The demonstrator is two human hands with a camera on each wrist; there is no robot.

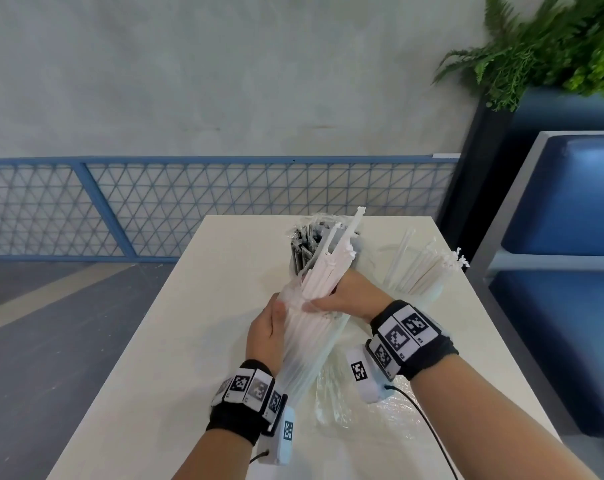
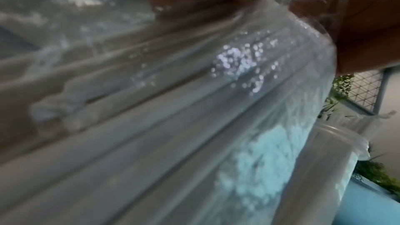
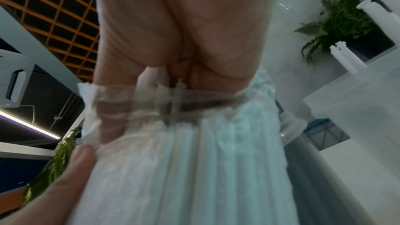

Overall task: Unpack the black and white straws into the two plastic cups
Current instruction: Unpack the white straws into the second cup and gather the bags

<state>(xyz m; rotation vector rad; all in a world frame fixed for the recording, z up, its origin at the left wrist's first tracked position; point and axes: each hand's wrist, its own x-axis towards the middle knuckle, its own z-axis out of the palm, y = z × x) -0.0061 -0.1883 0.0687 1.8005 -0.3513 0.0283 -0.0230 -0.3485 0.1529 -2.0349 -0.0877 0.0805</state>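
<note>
Okay, I see my right hand [image 1: 342,296] curled round the white straws [image 1: 323,271] where they stick out of the bag [image 1: 304,355], thumb across the bundle. My left hand [image 1: 264,336] at 7 o'clock of it grips the bag's side, fingers wrapped behind the plastic. Bundle tilts up toward 1 o'clock, over the table [image 1: 176,341]. Behind it at 12 stands the cup [image 1: 298,261] with black straws [image 1: 302,244]. At 3 o'clock, the second cup [image 1: 432,289] holds white straws too. Loose wrap [image 1: 356,407] lies on the table below my right wrist. Both wrist views are blurred.
</note>
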